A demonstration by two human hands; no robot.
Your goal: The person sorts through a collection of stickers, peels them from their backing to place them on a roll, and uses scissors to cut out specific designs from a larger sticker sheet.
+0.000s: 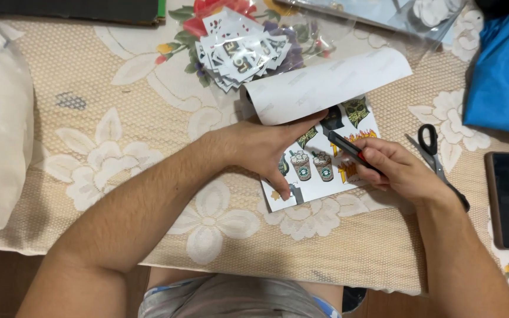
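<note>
Head view: left hand (269,147) lies flat, fingers spread, pinning the sticker sheet (325,156) under its palm; the sheet's white backing curls up just beyond the fingertips. Printed cups and flame designs show between the hands. Right hand (399,171) grips a black craft knife (349,150), tip on the sheet. Scissors (434,156) rest just right of that hand.

Head view, steeply down, close
</note>
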